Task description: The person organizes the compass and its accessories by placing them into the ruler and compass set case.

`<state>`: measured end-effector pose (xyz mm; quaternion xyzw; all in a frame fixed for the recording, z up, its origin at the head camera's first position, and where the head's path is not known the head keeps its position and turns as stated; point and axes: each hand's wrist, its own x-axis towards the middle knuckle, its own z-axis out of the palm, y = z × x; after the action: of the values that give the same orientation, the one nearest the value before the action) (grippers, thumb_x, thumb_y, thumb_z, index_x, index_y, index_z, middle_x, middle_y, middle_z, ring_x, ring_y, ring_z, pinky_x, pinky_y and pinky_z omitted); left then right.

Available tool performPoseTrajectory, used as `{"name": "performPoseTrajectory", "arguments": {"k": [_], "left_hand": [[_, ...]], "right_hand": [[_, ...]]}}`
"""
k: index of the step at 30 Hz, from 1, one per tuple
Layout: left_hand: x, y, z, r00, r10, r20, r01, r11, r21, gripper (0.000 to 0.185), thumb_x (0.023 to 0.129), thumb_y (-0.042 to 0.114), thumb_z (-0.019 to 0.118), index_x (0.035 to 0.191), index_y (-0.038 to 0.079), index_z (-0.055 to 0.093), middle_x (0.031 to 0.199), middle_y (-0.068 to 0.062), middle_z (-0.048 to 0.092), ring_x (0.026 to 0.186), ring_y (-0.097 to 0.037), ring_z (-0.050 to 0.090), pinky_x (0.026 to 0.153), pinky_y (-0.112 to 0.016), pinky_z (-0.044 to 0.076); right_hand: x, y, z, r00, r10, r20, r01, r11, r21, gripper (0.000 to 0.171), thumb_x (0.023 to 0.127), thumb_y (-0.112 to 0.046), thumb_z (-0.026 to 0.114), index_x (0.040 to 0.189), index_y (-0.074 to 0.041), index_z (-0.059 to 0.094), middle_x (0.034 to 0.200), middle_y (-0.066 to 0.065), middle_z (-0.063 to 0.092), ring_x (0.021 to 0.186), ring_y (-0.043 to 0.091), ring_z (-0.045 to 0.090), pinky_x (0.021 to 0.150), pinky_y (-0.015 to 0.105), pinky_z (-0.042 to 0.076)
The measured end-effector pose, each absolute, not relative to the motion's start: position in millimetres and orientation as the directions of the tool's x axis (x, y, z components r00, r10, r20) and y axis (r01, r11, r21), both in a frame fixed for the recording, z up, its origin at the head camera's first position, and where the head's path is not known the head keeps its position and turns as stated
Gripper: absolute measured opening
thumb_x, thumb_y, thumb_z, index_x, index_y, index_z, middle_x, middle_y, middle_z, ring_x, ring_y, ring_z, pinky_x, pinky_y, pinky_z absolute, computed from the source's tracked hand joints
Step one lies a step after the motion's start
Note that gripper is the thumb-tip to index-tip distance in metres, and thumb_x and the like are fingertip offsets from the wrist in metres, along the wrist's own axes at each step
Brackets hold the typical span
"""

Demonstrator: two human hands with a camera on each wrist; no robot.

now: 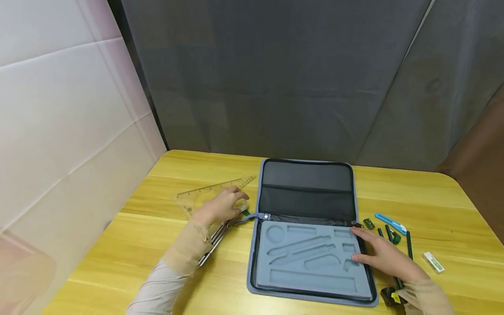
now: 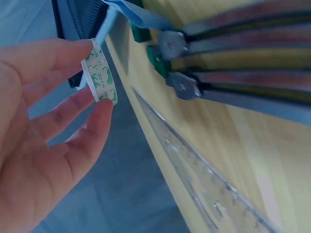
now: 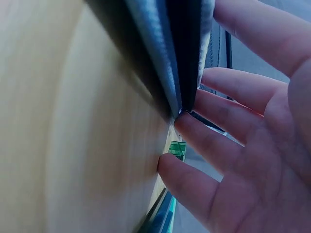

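My left hand [image 1: 237, 202] pinches a small white tape roll [image 1: 241, 205] with green print between thumb and fingertips, just left of the open zip case [image 1: 307, 175]. Up close, the left hand [image 2: 93, 80] holds the roll [image 2: 100, 73] above the table edge. The case's grey foam insert [image 1: 311, 262] has several empty shaped cutouts. My right hand [image 1: 356, 245] lies flat with straight fingers on the insert's right edge. In the right wrist view the right hand [image 3: 190, 130] touches the case rim [image 3: 177, 58].
A clear set square [image 1: 212, 192] and metal compasses [image 1: 216, 239] lie under and beside my left arm. Right of the case lie a blue cutter [image 1: 390, 223], a green sharpener [image 1: 369, 223], dark pencils [image 1: 408, 245] and a white eraser [image 1: 433, 262]. A grey curtain hangs behind the table [image 1: 118, 245].
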<state>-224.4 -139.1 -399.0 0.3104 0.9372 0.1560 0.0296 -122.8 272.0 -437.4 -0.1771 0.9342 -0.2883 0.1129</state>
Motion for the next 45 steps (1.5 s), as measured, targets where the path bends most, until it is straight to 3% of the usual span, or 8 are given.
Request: {"name": "performPoseTrajectory", "arguments": {"k": [18, 24, 33, 45], "left_hand": [[-216.1, -120.4, -385.0, -0.711, 0.699, 0.077, 0.693, 0.677, 0.25, 0.033, 0.078, 0.004, 0.062, 0.111, 0.005, 0.063, 0.106, -0.012, 0.057, 0.096, -0.026, 0.052, 0.085, -0.039, 0.044], [-213.7, -107.7, -379.8, -0.651, 0.746, 0.14, 0.754, 0.614, 0.232, 0.029, 0.078, 0.006, 0.063, 0.107, 0.005, 0.064, 0.104, -0.012, 0.058, 0.094, -0.026, 0.052, 0.085, -0.04, 0.042], [-210.8, -96.2, -382.1, -0.591, 0.793, 0.148, 0.801, 0.557, 0.217, 0.03, 0.076, 0.006, 0.065, 0.106, 0.005, 0.065, 0.099, -0.012, 0.056, 0.086, -0.023, 0.052, 0.075, -0.033, 0.044], [-207.0, -81.5, -385.1, -0.559, 0.82, 0.121, 0.821, 0.528, 0.216, 0.029, 0.079, 0.009, 0.064, 0.108, 0.006, 0.064, 0.1, -0.01, 0.055, 0.087, -0.021, 0.052, 0.075, -0.029, 0.044]], "right_hand": [[-124.5, 270.0, -436.3, -0.908, -0.41, -0.086, -0.283, 0.75, -0.597, 0.072, 0.082, -0.041, 0.063, 0.134, 0.002, 0.039, 0.134, 0.032, 0.036, 0.12, 0.051, 0.033, 0.087, 0.059, 0.037], [-124.0, 270.3, -435.2, -0.91, -0.406, -0.084, -0.281, 0.754, -0.593, 0.072, 0.081, -0.04, 0.063, 0.134, 0.003, 0.039, 0.134, 0.032, 0.036, 0.12, 0.051, 0.033, 0.088, 0.059, 0.037], [-124.3, 269.2, -436.8, -0.907, -0.415, -0.068, -0.296, 0.746, -0.597, 0.071, 0.082, -0.039, 0.063, 0.133, 0.003, 0.04, 0.133, 0.032, 0.036, 0.12, 0.052, 0.033, 0.087, 0.059, 0.037], [-123.2, 269.4, -436.8, -0.912, -0.406, -0.053, -0.302, 0.755, -0.582, 0.072, 0.082, -0.038, 0.064, 0.134, 0.005, 0.038, 0.134, 0.033, 0.035, 0.119, 0.052, 0.033, 0.087, 0.06, 0.036]]}}
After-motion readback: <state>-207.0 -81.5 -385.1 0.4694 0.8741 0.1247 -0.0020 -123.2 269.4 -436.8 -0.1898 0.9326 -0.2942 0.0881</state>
